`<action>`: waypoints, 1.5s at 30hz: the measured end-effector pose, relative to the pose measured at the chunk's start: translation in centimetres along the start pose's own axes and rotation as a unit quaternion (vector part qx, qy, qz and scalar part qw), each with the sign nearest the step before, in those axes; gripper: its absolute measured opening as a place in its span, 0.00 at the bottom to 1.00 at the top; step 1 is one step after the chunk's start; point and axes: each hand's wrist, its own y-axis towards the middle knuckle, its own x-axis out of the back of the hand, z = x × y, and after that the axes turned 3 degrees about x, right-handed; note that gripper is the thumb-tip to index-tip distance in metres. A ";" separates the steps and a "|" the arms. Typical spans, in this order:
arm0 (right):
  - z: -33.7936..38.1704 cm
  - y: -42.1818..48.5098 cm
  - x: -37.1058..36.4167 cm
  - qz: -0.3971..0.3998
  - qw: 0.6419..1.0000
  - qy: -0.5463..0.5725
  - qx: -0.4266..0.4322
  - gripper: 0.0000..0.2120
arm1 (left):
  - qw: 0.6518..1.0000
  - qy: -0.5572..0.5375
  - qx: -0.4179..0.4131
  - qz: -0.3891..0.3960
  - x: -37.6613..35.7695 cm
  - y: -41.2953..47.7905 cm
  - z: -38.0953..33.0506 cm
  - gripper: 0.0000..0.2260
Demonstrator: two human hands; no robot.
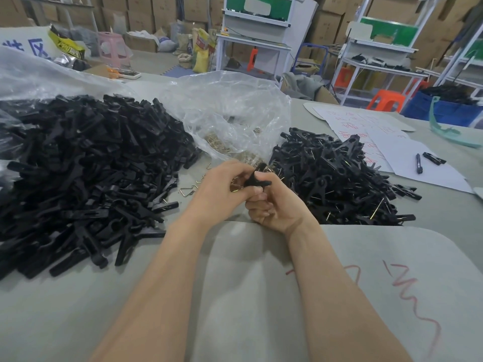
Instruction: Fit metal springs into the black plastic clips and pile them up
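We find the left hand (219, 189) and right hand (277, 210) with fingers curled, both pinching one black clip (255, 180), long axis roughly nine-to-three. The finished pile (339, 176) lies at two o'clock, nearer the right hand.

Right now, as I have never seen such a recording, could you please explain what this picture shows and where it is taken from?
There is no machine here: a person works with two bare hands. The single picture comes from a camera worn on their head, looking down at a grey table. The left hand and right hand meet in the middle and together grip one black clip. On the left lies a large pile of plain clip parts; on the right, a smaller pile of clips with metal springs showing. Between them a clear plastic bag holds brass-coloured springs.
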 end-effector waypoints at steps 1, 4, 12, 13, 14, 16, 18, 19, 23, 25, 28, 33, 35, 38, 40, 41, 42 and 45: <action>0.0 0.0 0.0 0.009 1.000 -0.001 0.002 0.10 | 1.000 -0.020 0.003 -0.001 0.1 0.0 0.0 0.07; 0.0 -0.1 -0.1 0.035 0.999 -0.009 -0.003 0.16 | 0.999 -0.033 0.006 -0.011 0.1 0.1 0.3 0.10; 1.0 -0.2 -1.2 -0.144 0.956 -0.255 0.004 0.27 | 0.995 0.096 0.032 0.007 0.3 0.1 1.3 0.06; 1.1 -0.3 -1.4 -0.160 0.934 -0.319 0.016 0.24 | 0.993 0.109 0.042 0.012 0.2 0.2 1.4 0.08; 1.3 -0.4 -1.6 -0.171 0.911 -0.373 0.031 0.20 | 0.992 0.110 0.054 0.012 0.0 0.2 1.4 0.10; 2.0 -0.5 -2.1 -0.205 0.859 -0.464 0.077 0.13 | 0.993 0.090 0.072 -0.003 -0.1 0.3 1.2 0.16; 3.1 -0.4 -2.4 -0.283 0.787 -0.530 0.140 0.10 | 0.994 0.054 0.084 -0.038 0.2 0.4 1.0 0.21; 3.9 -0.2 -2.4 -0.337 0.751 -0.541 0.174 0.09 | 0.994 0.028 0.087 -0.066 0.4 0.5 0.8 0.20; 7.3 0.1 -1.6 -0.507 0.584 -0.619 0.137 0.25 | 0.944 -0.117 0.118 -0.284 1.9 0.7 0.0 0.09; 6.9 0.4 -2.2 -0.518 0.522 -0.667 0.121 0.28 | 0.880 -0.213 0.143 -0.400 2.9 0.8 0.2 0.05; 3.9 1.7 -5.0 -0.390 0.596 -0.645 0.279 0.19 | 0.783 -0.321 0.178 -0.502 4.4 0.7 0.5 0.07; -1.6 6.8 -9.8 -0.132 0.696 -0.685 0.169 0.16 | 0.719 -0.367 0.209 -0.551 5.6 0.6 1.2 0.08; -2.9 8.7 -10.4 -0.128 0.668 -0.721 0.128 0.21 | 0.711 -0.371 0.213 -0.558 5.7 0.5 1.2 0.08; -3.9 10.4 -10.7 -0.137 0.641 -0.750 0.091 0.19 | 0.708 -0.366 0.215 -0.565 5.7 0.4 1.2 0.08; -3.8 10.9 -10.9 -0.131 0.646 -0.747 0.083 0.15 | 0.710 -0.362 0.214 -0.565 5.6 0.4 1.2 0.09; -3.7 11.0 -11.0 -0.129 0.655 -0.741 0.071 0.15 | 0.711 -0.361 0.214 -0.565 5.6 0.4 1.2 0.09; -3.7 11.1 -11.0 -0.129 0.670 -0.729 0.055 0.15 | 0.711 -0.359 0.214 -0.565 5.5 0.4 1.2 0.09; -3.5 11.2 -11.2 -0.126 0.690 -0.711 0.045 0.17 | 0.715 -0.356 0.210 -0.565 5.4 0.3 1.0 0.10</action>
